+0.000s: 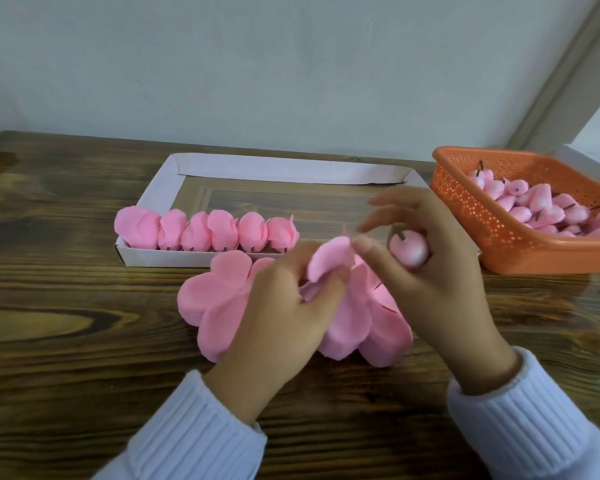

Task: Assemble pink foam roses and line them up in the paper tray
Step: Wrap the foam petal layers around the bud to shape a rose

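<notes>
Head view: L hand (281, 306) pinches one petal (329, 261), raised off the pile (215, 299) of pink petals on the table (66, 341), just in front of the tray (160, 258). R hand (430, 275) grips a bud (409, 250), stub stem up, in its curled lower fingers; thumb tip just beside the petal, index lifted. Six roses (205, 230) in a row vs tray's near wall, left end. Orange basket (471, 216) at right w/ more buds (548, 209). White ribbed sleeves (194, 434) on both wrists

Pink roses (207, 230), white tray (160, 188), orange perforated basket (499, 233), dark wood-grain table (66, 323).
</notes>
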Available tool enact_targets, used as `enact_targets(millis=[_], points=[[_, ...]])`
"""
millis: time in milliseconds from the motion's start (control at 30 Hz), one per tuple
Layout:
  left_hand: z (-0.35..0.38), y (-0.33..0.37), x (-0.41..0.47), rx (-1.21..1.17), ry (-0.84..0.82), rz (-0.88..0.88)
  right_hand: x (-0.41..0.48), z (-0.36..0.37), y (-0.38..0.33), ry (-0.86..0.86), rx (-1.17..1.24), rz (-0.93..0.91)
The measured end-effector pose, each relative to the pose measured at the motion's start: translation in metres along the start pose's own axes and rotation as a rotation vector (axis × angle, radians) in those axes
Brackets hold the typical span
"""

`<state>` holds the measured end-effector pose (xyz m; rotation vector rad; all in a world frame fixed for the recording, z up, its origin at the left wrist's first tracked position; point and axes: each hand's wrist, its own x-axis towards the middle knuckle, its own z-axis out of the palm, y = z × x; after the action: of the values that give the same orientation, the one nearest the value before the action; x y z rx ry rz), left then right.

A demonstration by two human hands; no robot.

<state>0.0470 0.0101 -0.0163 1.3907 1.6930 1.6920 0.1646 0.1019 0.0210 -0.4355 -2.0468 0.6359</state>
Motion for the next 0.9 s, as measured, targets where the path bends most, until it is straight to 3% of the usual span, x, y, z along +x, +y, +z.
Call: enact_targets(millis=[167, 333, 633, 800, 900], points=[[0.000, -0.003, 0.003, -0.329, 0.117, -0.230, -0.002, 0.003, 0.016, 0.024, 0.173, 0.356], [0.003, -0.002, 0.002, -0.478, 0.102, -0.312, -0.005, 0.003, 0.016, -0.022, 0.393, 0.486], [-0.001, -0.012, 0.004, -0.815, -0.136, -0.356, -0.006, 0.001, 0.024, 0.065, 0.248, 0.504], [0.001, -0.015, 0.005, -0.760, -0.003, -0.474, -0.004, -0.003, 0.031, 0.180, 0.344, 0.576], [0.003, -0.010, 0.006, -0.757, 0.056, -0.524, -0.006, -0.001, 0.021, 0.190, 0.305, 0.337]])
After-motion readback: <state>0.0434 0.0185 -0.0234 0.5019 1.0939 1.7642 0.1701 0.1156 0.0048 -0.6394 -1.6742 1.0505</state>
